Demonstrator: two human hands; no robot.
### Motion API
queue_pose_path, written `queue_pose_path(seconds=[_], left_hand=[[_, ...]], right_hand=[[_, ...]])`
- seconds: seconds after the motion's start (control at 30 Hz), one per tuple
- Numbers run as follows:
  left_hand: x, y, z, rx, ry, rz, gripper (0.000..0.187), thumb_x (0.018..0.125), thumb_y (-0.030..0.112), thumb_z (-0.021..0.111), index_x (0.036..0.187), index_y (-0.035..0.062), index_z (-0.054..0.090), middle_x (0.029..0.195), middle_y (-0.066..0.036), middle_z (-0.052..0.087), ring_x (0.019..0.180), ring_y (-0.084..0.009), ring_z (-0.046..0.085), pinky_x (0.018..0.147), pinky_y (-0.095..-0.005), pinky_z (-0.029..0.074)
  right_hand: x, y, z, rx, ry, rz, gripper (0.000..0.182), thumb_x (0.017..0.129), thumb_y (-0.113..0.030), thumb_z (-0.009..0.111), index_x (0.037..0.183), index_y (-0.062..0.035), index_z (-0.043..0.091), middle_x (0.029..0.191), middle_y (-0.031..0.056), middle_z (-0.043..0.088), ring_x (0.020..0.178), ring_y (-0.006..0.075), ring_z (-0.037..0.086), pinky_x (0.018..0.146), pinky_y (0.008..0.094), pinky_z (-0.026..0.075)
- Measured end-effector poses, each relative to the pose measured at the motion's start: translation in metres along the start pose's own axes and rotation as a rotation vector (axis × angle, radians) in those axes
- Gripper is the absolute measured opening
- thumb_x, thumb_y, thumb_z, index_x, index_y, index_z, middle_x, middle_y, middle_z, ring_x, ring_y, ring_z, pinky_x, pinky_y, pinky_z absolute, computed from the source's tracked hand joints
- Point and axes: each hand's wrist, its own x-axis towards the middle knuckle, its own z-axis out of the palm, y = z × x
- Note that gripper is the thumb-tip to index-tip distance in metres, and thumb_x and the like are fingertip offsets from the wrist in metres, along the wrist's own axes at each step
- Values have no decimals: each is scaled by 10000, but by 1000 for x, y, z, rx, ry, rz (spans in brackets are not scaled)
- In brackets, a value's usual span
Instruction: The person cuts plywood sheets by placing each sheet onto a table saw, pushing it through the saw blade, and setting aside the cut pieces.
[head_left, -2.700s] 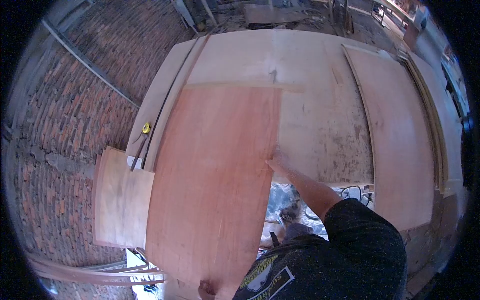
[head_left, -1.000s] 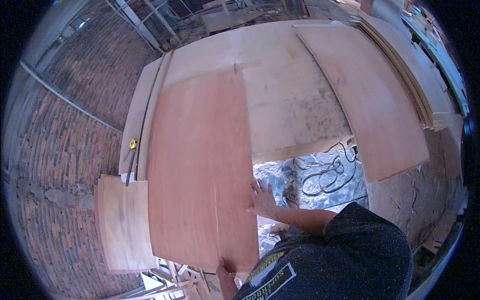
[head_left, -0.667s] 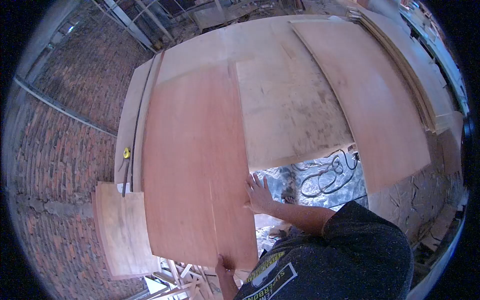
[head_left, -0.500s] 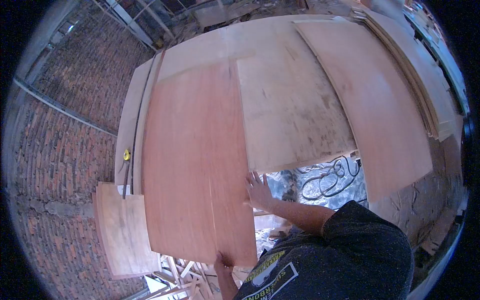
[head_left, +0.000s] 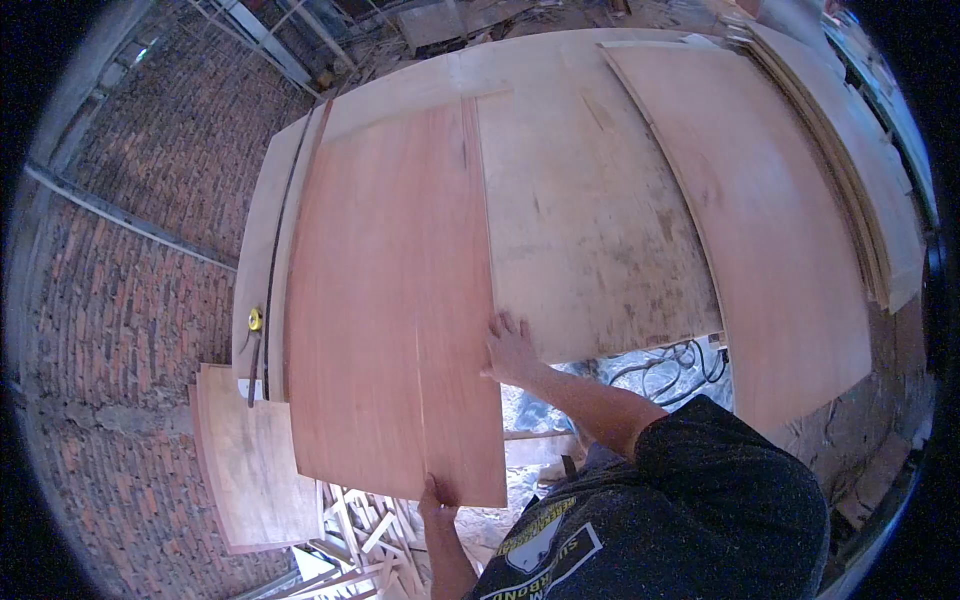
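A reddish plywood sheet (head_left: 390,270) lies lengthwise over a larger pale board, its near end sticking out past the support. My left hand (head_left: 438,500) grips that near edge, thumb on top and fingers hidden beneath. Against the sheet's right edge rests my right hand (head_left: 512,350), fingers spread and the thumb over the edge. Under and beside the sheet is the pale, stained board (head_left: 590,220).
Another plywood sheet (head_left: 760,220) and a stack of sheets (head_left: 850,180) lie to the right. At left are a yellow tape measure (head_left: 255,320), a dark strip (head_left: 280,240) and a brick wall (head_left: 130,300). Wood offcuts (head_left: 370,540) and a dark cable (head_left: 690,370) lie below.
The sheet's near end has shifted away from me, slightly up in view, with both hands moving along with it. The view has also shifted slightly.
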Motion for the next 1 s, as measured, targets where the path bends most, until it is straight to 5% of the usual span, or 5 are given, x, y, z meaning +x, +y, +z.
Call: queue_pose_path(seconds=[0.1,0.2,0.4,0.8,1.0], left_hand=[[11,-23,98,281,732,185,259,911,320,701,758,170,555,629,30,511,537,-128,501,485,-302,436],[39,-6,74,216,565,149,289,913,292,701,1134,111,654,1033,-62,704,922,-252,682,818,-476,571],[91,25,43,27,278,-37,202,949,272,651,1088,127,674,972,-44,711,892,-255,680,795,-485,569],[41,13,135,935,830,-97,491,832,397,777,1130,35,634,1072,-119,672,855,-257,661,737,-481,547],[-11,100,81,2310,629,920,679,720,410,839,1193,-22,614,1175,-244,624,1056,-392,616,946,-459,496]], right_hand=[[22,6,-11,-26,-23,12,1000,696,-473,813,1455,15,384,1557,214,303,1476,413,196,1149,627,217],[41,13,-23,-39,-20,19,997,703,-486,807,1460,6,383,1558,213,303,1475,410,199,1150,629,214],[86,34,-38,-101,-33,31,1007,693,-493,812,1477,-34,377,1563,191,304,1475,407,198,1152,631,211],[41,32,-28,-28,136,15,865,788,-468,730,1480,-88,374,1524,205,356,1435,419,260,1136,600,260],[-153,-25,40,105,67,-107,767,793,-432,749,1422,-102,459,1383,213,471,1301,420,432,1068,571,341]])
